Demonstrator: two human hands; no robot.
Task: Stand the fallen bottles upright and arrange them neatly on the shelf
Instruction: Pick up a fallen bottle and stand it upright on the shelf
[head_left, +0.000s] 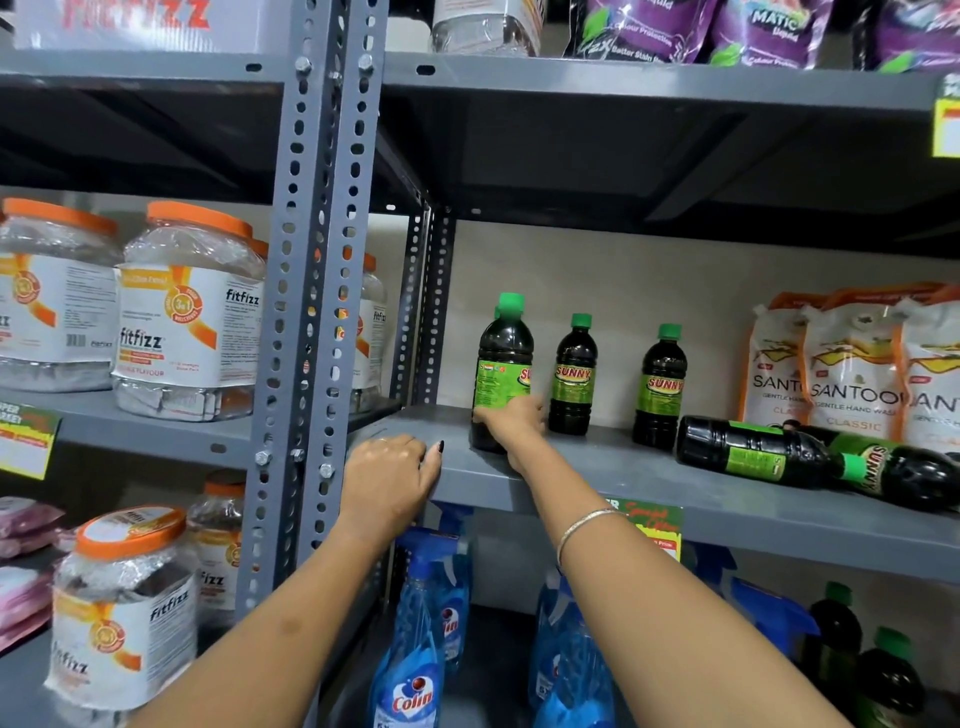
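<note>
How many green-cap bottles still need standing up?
Two. Done: two dark bottles stand upright at the back of the grey shelf. In hand: the right hand has its grip on a third upright bottle, while the left hand rests on the shelf edge. Left: two fallen bottles lie on their sides near the Santoor pouches.

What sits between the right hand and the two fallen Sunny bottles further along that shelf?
Two upright bottles stand along the shelf between the right hand, which grips the leftmost bottle, and the fallen bottles. They stand further back; the front strip of shelf looks bare, so a reach along it seems unobstructed.
</note>
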